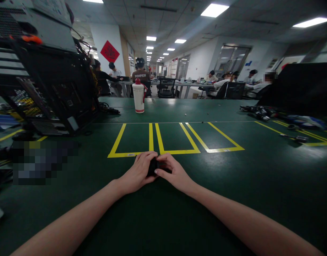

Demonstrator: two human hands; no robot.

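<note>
A small black object (153,167) sits between my two hands, just in front of the yellow taped outlines; its kind is too dark and covered to make out. My left hand (139,171) wraps round its left side, with the fingers over the top. From the right, my right hand (174,171) grips it with thumb and bent fingers. Both forearms reach in from the lower corners over the green table (158,220).
Yellow tape frames (176,152) mark the table. Behind them stands a white tumbler (139,97) with a red lid. An open black computer case (54,89) rises at left. Cables and tools, including a dark screwdriver-like tool (295,138), lie at right. People sit at far desks.
</note>
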